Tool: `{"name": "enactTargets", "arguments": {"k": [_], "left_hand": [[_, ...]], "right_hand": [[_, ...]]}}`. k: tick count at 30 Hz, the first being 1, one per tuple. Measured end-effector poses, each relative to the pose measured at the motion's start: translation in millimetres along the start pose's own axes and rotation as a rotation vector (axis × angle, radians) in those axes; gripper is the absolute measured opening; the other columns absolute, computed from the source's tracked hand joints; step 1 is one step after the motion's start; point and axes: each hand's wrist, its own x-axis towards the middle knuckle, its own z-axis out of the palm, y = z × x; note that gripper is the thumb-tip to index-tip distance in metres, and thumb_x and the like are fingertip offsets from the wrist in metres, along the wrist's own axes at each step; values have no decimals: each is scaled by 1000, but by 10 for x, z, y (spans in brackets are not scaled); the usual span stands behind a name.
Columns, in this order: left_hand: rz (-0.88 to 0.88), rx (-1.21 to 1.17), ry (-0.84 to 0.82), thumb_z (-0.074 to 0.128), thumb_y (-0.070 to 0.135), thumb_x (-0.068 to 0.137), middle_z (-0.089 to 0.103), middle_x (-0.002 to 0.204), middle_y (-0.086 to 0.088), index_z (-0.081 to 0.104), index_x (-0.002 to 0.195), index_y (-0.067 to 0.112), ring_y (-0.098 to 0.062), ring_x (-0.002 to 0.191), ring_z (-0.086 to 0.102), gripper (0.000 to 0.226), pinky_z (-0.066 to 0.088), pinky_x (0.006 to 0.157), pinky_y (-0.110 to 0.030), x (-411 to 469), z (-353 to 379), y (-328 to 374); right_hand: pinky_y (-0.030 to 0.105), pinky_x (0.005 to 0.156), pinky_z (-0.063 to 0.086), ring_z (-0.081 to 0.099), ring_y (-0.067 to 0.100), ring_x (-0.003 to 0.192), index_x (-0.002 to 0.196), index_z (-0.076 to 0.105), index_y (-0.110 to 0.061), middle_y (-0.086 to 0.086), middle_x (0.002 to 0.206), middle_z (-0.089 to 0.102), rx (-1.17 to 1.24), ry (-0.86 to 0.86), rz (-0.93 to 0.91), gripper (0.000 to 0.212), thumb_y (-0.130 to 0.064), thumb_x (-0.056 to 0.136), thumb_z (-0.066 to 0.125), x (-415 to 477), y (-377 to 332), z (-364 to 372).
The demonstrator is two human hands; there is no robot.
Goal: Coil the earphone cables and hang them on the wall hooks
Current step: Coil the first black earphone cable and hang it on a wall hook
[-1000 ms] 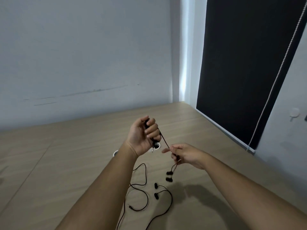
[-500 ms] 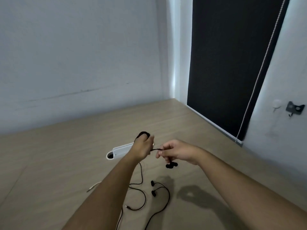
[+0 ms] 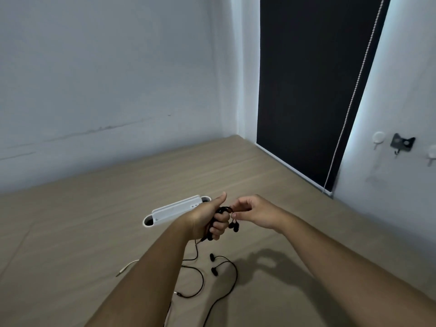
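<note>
My left hand [image 3: 212,220] is closed around a black earphone cable [image 3: 224,209] coiled over its fingers, thumb up. My right hand [image 3: 254,212] pinches the loose end of that cable just right of the coil, and the two earbuds [image 3: 234,226] dangle below its fingertips. A second black earphone [image 3: 221,270] lies uncoiled on the wooden table [image 3: 94,232] under my forearms. On the right wall are a white hook [image 3: 378,139], a black hook [image 3: 401,143] and another white hook [image 3: 432,153], all bare.
A white cable-port cover [image 3: 175,210] sits in the table behind my left hand. A white cable end [image 3: 127,267] lies at the left of my left forearm. A dark roller blind [image 3: 311,79] with a bead chain [image 3: 349,100] hangs at the right.
The hands have dropped lower and closer together, the cable between them is shorter and wound on my left fingers. My view has turned right, bringing the wall hooks into sight.
</note>
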Motion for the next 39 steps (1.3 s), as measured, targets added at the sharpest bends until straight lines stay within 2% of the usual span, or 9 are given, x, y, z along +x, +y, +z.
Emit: {"name": "enactTargets", "arguments": {"k": [3, 6, 10, 14, 23, 27, 30, 34, 39], "left_hand": [[-29, 99, -24, 19, 68, 88, 27, 41, 5, 25, 45, 21, -10, 37, 23, 65, 24, 42, -22, 644, 527, 538], [-29, 37, -73, 20, 70, 86, 24, 39, 7, 24, 44, 21, -8, 34, 21, 66, 23, 40, -21, 747, 548, 574], [-16, 80, -56, 21, 68, 88, 23, 37, 7, 27, 42, 19, -8, 32, 20, 67, 22, 38, -21, 1204, 956, 827], [96, 46, 77, 33, 59, 91, 22, 40, 7, 36, 47, 18, -9, 36, 18, 61, 22, 42, -22, 1228, 993, 831], [288, -285, 142, 38, 6, 93, 36, 54, 1, 49, 79, 10, -9, 42, 37, 18, 40, 52, -20, 1445, 1127, 895], [310, -178, 153, 46, 4, 94, 53, 63, -4, 54, 78, 8, -13, 59, 56, 19, 50, 64, -21, 1885, 1517, 1029], [343, 173, 176, 55, 15, 92, 60, 71, 0, 60, 72, 14, -14, 74, 52, 21, 42, 70, -22, 2217, 1849, 1105], [389, 391, 202, 62, 20, 88, 57, 76, -8, 68, 85, -2, -14, 68, 47, 23, 36, 57, -17, 2683, 2290, 1187], [419, 240, 129, 62, 12, 87, 65, 71, -2, 71, 84, 4, -2, 46, 46, 12, 40, 49, -13, 3021, 2810, 1290]], "right_hand": [[30, 89, 49, 61, 14, 89, 115, 61, -8, 4, 97, 64, -32, 19, 12, 34, -6, 81, 68, -135, 201, -878], [21, 73, 49, 59, 9, 73, 117, 62, -15, -2, 93, 63, -151, -25, -8, 39, -7, 80, 70, -180, 126, -951], [11, 61, 44, 56, 2, 60, 97, 70, -10, -7, 71, 64, -126, 39, 50, 16, -8, 82, 69, -276, 361, -1530], [19, 58, 37, 46, 2, 55, 83, 67, -10, -7, 62, 55, -44, 124, 77, 5, -15, 83, 67, -257, 427, -1514], [17, 53, 38, 48, 5, 53, 81, 67, -12, 1, 73, 68, 311, 284, 82, 13, -6, 88, 58, -379, 466, -1813], [15, 54, 44, 51, 4, 55, 91, 68, -10, 1, 73, 68, 340, 449, 106, 11, -6, 89, 58, -608, 724, -2318], [18, 55, 44, 53, 7, 57, 99, 62, -8, 3, 75, 71, 306, 601, 146, 12, -5, 88, 59, -856, 943, -2650], [21, 57, 42, 53, 11, 59, 86, 59, -9, 4, 76, 72, 236, 763, 214, 5, -4, 86, 61, -1226, 1198, -3007], [18, 53, 47, 56, 12, 58, 80, 63, -8, 4, 74, 71, 247, 982, 221, 7, -3, 82, 66, -1544, 1354, -3306]]}}
